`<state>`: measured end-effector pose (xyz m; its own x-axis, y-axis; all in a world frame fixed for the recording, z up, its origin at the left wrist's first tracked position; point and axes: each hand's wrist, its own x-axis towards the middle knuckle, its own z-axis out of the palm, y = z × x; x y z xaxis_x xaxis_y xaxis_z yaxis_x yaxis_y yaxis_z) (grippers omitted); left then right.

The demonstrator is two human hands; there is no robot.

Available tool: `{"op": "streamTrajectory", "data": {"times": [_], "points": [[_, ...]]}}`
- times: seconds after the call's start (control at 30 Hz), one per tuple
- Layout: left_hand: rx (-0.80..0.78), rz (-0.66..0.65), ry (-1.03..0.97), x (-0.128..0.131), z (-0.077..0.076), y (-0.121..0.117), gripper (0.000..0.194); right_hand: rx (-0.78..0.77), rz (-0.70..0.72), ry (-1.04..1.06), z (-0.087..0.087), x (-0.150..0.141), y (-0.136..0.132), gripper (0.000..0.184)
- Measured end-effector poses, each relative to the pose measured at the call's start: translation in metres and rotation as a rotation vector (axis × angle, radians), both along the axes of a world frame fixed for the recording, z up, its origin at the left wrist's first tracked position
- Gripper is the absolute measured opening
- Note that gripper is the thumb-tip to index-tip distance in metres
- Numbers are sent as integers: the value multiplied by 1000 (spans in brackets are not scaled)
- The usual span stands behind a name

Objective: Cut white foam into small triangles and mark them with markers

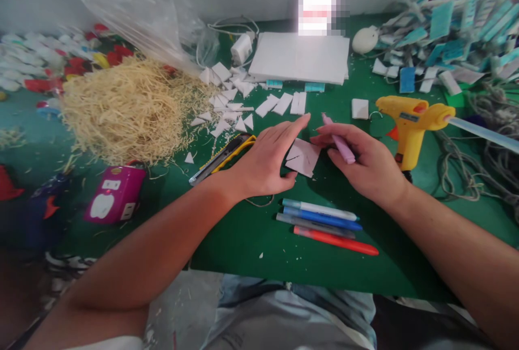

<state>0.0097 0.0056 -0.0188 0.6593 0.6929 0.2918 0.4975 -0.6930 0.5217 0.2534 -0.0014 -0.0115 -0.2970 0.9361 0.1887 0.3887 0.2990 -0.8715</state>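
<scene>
In the head view my right hand (367, 163) is closed around a pink marker (343, 146), its narrow end pointing up and away. Just left of it, a white foam-like piece (304, 158) with dark lines across it lies on the green table. My left hand (270, 161) is beside that piece, fingers stretched out and thumb apart, holding nothing. A yellow-and-black utility knife (221, 160) lies partly behind my left wrist. Nearer me rest several pens side by side, among them a blue pen (320, 219) and a red pen (336, 240).
A yellow glue gun (416, 126) stands to the right by tangled cords. White cut scraps (227, 99) and a stack of white sheets (300, 58) are beyond my hands. Leftward are a straw heap (125, 109) and a magenta power box (115, 193). Blue-and-white pieces (450, 36) pile up far right.
</scene>
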Motion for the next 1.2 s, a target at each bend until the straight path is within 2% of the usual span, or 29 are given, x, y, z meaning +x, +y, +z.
{"op": "streamTrajectory", "data": {"times": [0.13,0.2,0.27,0.3,0.37,0.47,0.67,0.83,1.0,1.2], "points": [[-14,-20,-13,-1,-1,0,96,8,4,90,2,-3,-2,34],[-12,-24,-26,-1,-2,1,94,30,-74,132,6,-4,-4,26],[-5,-23,-29,-1,-3,2,93,44,-182,173,10,-4,-6,9],[0,-21,-25,-1,-3,2,92,45,-224,211,11,-4,-6,7],[14,-14,-12,-1,-2,3,92,17,-267,317,14,-5,-5,25],[25,-2,11,-3,-1,4,94,-42,-275,409,15,-6,-5,30],[60,-23,17,-6,-1,6,97,-45,-267,279,18,-8,-10,47],[77,-34,14,-5,-4,8,93,17,-340,219,17,-4,-5,32],[63,-41,30,-4,-2,6,86,-44,-375,198,17,-3,-2,19],[41,1,90,-2,4,4,85,-100,-346,163,21,-5,-3,23]]}}
